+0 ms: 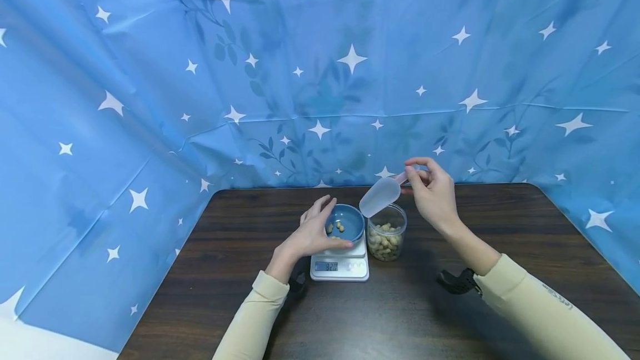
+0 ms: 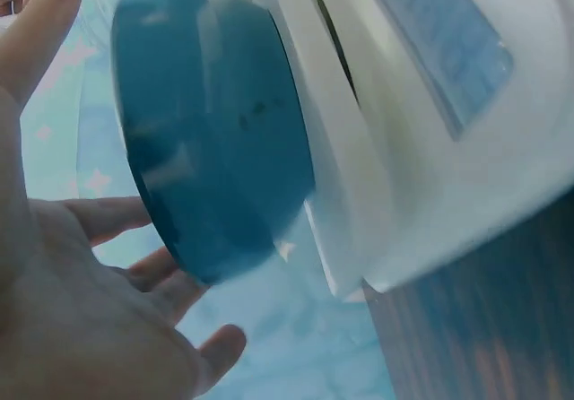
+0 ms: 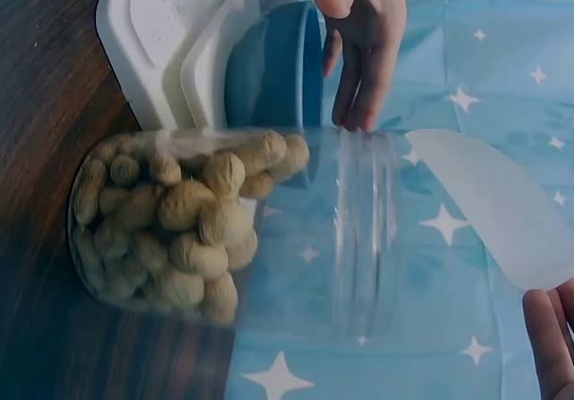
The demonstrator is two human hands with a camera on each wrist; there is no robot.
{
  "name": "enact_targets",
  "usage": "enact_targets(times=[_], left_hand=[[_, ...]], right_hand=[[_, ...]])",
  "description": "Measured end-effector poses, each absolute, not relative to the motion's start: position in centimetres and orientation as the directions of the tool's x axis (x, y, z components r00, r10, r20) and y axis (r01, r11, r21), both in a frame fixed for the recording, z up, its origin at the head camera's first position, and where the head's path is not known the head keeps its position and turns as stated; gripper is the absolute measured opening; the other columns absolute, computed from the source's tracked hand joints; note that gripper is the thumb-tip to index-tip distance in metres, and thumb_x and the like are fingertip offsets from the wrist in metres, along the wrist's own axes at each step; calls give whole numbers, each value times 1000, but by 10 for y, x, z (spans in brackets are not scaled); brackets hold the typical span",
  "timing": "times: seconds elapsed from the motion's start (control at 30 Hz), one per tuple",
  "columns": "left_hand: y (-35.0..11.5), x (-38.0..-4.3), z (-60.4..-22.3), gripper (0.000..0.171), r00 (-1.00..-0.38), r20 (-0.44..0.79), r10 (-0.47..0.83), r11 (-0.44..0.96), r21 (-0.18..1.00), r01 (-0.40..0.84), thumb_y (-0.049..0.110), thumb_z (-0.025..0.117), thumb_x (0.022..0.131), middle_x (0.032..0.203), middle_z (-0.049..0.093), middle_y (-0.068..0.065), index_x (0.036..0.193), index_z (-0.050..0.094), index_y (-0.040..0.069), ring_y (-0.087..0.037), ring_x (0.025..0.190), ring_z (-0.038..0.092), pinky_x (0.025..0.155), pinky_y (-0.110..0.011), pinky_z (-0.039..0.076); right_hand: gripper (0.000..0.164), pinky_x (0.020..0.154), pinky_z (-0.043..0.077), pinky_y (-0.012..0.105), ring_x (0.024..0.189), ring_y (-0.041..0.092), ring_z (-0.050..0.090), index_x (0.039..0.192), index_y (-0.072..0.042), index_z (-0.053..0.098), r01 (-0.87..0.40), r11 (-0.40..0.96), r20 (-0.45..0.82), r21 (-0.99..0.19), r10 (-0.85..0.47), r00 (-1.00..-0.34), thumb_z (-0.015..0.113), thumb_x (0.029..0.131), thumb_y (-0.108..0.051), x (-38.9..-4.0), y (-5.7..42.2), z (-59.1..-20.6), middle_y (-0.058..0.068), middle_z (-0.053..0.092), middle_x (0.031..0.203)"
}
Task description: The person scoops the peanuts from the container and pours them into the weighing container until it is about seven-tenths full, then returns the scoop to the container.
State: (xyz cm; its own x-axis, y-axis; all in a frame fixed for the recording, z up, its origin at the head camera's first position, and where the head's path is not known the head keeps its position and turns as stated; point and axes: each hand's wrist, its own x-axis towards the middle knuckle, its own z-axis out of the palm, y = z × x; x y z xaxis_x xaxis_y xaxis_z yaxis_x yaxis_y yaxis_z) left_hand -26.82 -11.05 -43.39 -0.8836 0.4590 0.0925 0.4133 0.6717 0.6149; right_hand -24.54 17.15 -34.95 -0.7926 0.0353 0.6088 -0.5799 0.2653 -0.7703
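Note:
A blue bowl (image 1: 351, 219) with a few peanuts (image 1: 339, 226) in it sits on a white digital scale (image 1: 345, 275). My left hand (image 1: 314, 232) curves loosely around the bowl's left side, thumb toward the front and fingers spread near the rim. In the left wrist view, some of its fingers pass behind the bowl (image 2: 211, 122). My right hand (image 1: 434, 196) pinches the handle of a translucent scoop (image 1: 381, 196), its head tilted down toward the left, over the gap between bowl and jar. A clear open jar (image 3: 296, 239) of unshelled peanuts (image 3: 184, 230) stands right of the scale.
The dark wooden table (image 1: 225, 271) ends at a blue curtain with white stars (image 1: 320, 71) close behind. The scale's display (image 1: 326, 266) is lit at the front left. A black wrist device (image 1: 457, 281) hangs under the right forearm.

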Motion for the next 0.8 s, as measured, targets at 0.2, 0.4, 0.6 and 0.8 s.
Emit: enact_targets(times=[0.2, 0.4, 0.6, 0.8], left_hand=[[-95, -266, -431, 103, -851, 199, 486, 662, 551, 508, 56, 81, 83, 166, 25, -8, 162, 32, 13, -30, 151, 24, 119, -60, 10], [-75, -264, -429, 93, -821, 278, 499, 651, 504, 567, 56, 79, 85, 159, 40, -6, 157, 42, 11, -22, 145, 36, 119, -58, 16], [-58, -262, -428, 95, -820, 261, 509, 654, 502, 566, 60, 78, 85, 157, 44, -4, 158, 39, 14, -19, 144, 39, 119, -55, 21], [-45, -260, -426, 97, -824, 216, 524, 663, 502, 554, 61, 77, 86, 156, 46, -5, 160, 36, 13, -19, 144, 41, 119, -55, 22]], right_hand=[[20, 66, 57, 20, 59, 5, 65, 121, 7, 63, -601, 319, 648, -733, 57, -760, 55, 106, -3, -253, 190, -359, 26, 73, 88], [18, 48, 49, 19, 59, 8, 69, 120, -1, 66, -605, 427, 676, -672, 20, -737, 58, 106, -11, -257, 202, -365, 15, 76, 85], [12, 45, 46, 18, 60, 10, 70, 114, -2, 66, -635, 510, 704, -580, -77, -706, 59, 105, -8, -259, 204, -371, 9, 76, 83], [10, 38, 34, 20, 44, 2, 57, 112, -5, 67, -668, 542, 721, -510, -154, -675, 60, 104, -4, -262, 203, -378, 6, 76, 82]])
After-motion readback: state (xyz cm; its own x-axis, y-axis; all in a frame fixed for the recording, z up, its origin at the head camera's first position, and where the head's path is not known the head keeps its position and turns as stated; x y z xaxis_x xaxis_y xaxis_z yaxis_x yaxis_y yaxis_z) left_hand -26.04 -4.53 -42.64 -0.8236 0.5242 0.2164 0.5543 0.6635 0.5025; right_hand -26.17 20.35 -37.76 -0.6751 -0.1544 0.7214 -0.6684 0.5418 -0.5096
